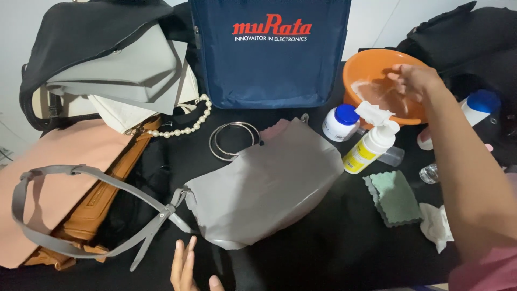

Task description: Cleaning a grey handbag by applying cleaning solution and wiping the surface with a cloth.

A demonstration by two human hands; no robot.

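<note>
The right hand reaches far right over the round orange plastic basin, fingers loosely spread and slightly blurred, holding nothing that can be made out; the basin's inside looks wet or soapy, though it is hard to tell. The left hand lies flat at the near edge of the black table, fingers straight and pressed together, thumb apart, just near of the soft grey handbag. That bag lies on its side in the middle, its long grey strap looping left over a pink bag and a tan leather bag. Between bag and basin stand a white pump bottle with a yellow label, a tissue draped on its head, and a white jar with a blue lid, both within easy reach. A green scalloped cloth and a crumpled white wipe lie near right.
</note>
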